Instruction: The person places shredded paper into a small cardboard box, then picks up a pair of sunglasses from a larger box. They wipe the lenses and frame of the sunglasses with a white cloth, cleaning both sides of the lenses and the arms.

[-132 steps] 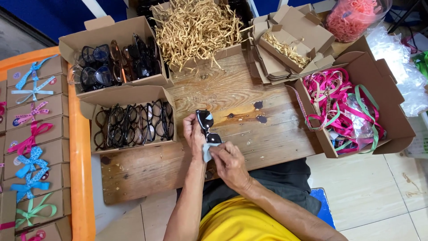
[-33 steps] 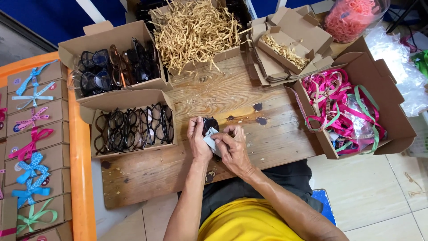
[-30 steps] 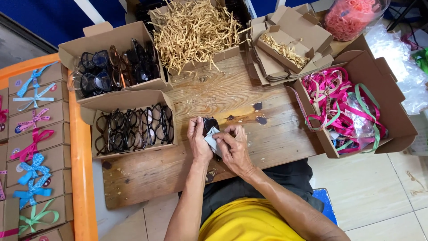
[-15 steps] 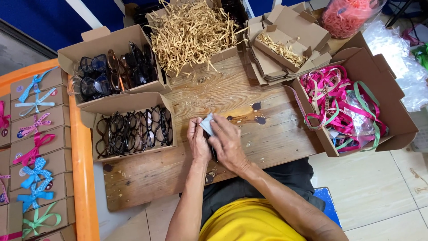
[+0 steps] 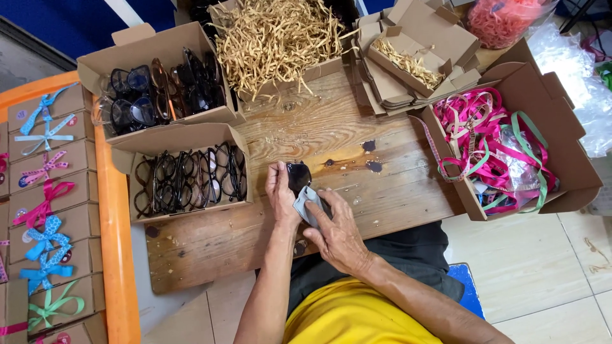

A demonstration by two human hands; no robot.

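Boxes (image 5: 48, 165) of brown card tied with ribbon bows lay in a column at nine o'clock on an orange surface (image 5: 115, 242). Moving right, we saw two open cartons on the wooden worktop (image 5: 357, 153): the far carton (image 5: 153, 83), at about eleven o'clock, held dark sunglasses, and the nearer carton (image 5: 185, 172) held black-framed glasses stood in a row. At the centre our left hand (image 5: 280, 194) was closed around a pair of dark sunglasses (image 5: 298, 175), gripping it by its near side just above the worktop. Our right hand (image 5: 335, 232) pressed a small grey cloth (image 5: 306, 200) against the sunglasses, fingers curled over it. At twelve o'clock a heap of straw-coloured paper shred (image 5: 274, 38) filled another carton. At one o'clock sat a stack of flat folded boxes (image 5: 414, 51), one holding some shred. At three o'clock a large carton (image 5: 548, 127) held pink and green ribbons (image 5: 491, 146).
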